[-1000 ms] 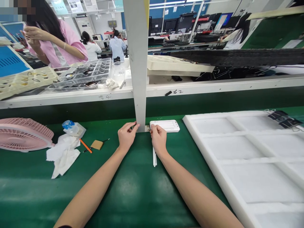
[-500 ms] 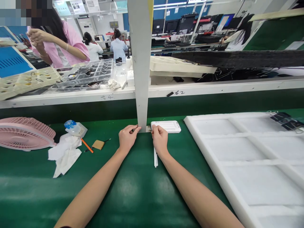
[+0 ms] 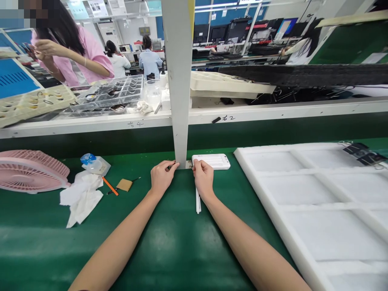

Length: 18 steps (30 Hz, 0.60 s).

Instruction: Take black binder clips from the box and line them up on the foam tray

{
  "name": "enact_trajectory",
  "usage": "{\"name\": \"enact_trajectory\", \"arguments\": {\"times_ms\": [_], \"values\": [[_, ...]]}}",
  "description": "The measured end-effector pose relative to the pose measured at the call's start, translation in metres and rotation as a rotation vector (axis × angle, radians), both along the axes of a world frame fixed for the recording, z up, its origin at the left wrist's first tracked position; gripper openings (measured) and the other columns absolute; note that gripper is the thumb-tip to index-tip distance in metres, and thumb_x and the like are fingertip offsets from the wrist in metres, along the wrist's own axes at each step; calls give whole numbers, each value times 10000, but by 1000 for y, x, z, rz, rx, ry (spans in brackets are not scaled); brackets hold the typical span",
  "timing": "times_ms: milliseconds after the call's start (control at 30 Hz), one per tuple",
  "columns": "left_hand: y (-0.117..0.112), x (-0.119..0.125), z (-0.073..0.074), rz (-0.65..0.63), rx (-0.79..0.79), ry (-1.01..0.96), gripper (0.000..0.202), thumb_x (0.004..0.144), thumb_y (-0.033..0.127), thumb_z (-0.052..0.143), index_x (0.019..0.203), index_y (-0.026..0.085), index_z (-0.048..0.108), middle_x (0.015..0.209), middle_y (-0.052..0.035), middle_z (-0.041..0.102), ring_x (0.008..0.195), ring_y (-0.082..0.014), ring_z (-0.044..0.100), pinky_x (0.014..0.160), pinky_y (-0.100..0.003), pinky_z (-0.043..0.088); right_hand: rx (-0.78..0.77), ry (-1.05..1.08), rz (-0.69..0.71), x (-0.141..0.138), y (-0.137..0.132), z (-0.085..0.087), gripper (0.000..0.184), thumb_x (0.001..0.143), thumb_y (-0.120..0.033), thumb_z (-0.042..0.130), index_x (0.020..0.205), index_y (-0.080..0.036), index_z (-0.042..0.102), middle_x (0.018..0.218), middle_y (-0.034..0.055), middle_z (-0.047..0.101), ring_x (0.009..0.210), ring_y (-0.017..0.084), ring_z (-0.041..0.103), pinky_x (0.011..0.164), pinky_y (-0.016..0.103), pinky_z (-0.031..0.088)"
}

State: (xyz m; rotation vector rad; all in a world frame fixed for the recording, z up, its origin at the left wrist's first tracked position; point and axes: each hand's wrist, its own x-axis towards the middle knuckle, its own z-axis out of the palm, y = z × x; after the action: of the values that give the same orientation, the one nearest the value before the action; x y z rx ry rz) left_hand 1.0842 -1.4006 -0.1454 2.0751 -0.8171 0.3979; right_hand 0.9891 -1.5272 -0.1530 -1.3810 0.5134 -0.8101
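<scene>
My left hand (image 3: 162,177) is closed in a pinch just left of the foot of the white post (image 3: 181,137). A small dark bit shows by its fingertips, too small to name. On the post's other side, my right hand (image 3: 203,178) also pinches with thumb and forefinger; whatever lies between them is hidden. A flat white rounded case (image 3: 220,161) rests on the green bench behind the right hand. Beneath that hand a narrow white strip (image 3: 198,204) sticks out toward me. Whether the hand grips the strip or only covers its top, I cannot tell.
At left are a pink fan (image 3: 32,171), crumpled tissues (image 3: 81,198), a blue-capped bottle (image 3: 91,161), an orange stick (image 3: 110,186) and a tan sponge (image 3: 124,184). A white foam tray (image 3: 257,182) fills the right side. Trays line the ledge; a co-worker in pink (image 3: 93,56) sits beyond.
The view shifts very slightly. Both hands keep their pinched poses by the post, and the bench items stay put. The co-worker's hands have moved a little.
</scene>
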Motion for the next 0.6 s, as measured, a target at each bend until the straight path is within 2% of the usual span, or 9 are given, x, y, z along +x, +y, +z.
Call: {"name": "enact_trajectory", "arguments": {"times_ms": [167, 300, 467, 600], "values": [[0, 0, 2, 12, 57, -10, 135, 862, 344, 731, 858, 228, 800, 927, -22, 786, 548, -118, 603, 583, -272, 473, 3, 6, 1, 1, -2, -1, 449, 941, -473, 571, 604, -194, 470, 526, -37, 371, 500, 125, 333, 492, 272, 263], [-1, -2, 3, 46, 64, -27, 214, 842, 410, 742, 924, 220, 794, 930, -25, 777, 531, -110, 594, 571, -265, 459, -1, -1, -4, 1, -2, -2, 450, 938, -477, 569, 603, -194, 468, 526, -38, 371, 502, 125, 337, 498, 269, 269], [-1, -4, 5, 102, 52, -62, 226, 857, 427, 711, 811, 219, 788, 795, -17, 760, 526, -123, 591, 566, -265, 444, 4, -4, -12, 1, -1, 1, 446, 930, -469, 576, 595, -194, 473, 521, -36, 387, 501, 126, 346, 512, 269, 288], [0, -4, 5, 78, 78, -49, 194, 857, 402, 720, 820, 228, 798, 750, -6, 755, 530, -127, 596, 563, -265, 437, 15, -4, -10, 1, -1, 3, 441, 922, -467, 580, 590, -197, 474, 518, -35, 388, 501, 129, 351, 514, 270, 294]]}}
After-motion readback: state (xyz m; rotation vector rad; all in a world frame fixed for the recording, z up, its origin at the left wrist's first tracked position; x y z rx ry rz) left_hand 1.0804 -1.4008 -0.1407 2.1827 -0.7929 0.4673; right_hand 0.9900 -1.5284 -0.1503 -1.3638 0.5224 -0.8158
